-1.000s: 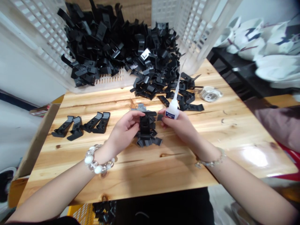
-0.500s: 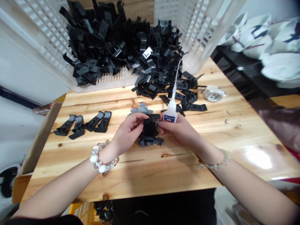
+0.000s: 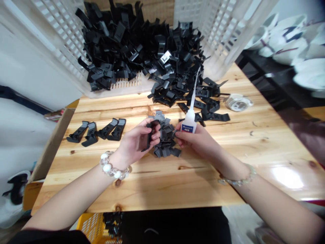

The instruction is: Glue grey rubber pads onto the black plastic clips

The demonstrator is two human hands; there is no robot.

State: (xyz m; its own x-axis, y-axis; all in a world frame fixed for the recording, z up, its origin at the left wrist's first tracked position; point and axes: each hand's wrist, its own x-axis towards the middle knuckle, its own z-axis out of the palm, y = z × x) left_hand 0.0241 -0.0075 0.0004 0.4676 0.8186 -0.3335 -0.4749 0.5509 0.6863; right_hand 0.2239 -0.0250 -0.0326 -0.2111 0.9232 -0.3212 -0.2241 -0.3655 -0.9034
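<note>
Inside a plastic crate [image 3: 220,37], black clips [image 3: 119,51]

Small assembly workshop, pine workbench [image 3: 162,183], white slatted plastic crate [image 3: 218,37], heaped black plastic clips [image 3: 122,51], yellow crate [image 3: 88,225]

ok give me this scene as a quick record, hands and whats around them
left hand: holds a black plastic clip
right hand: holds a white glue bottle with a long nozzle
between hands: stack of dark clips on a pine table
table left: four black clips in a row
table right: clear roll
behind: black clip heap in a white slotted crate
</note>
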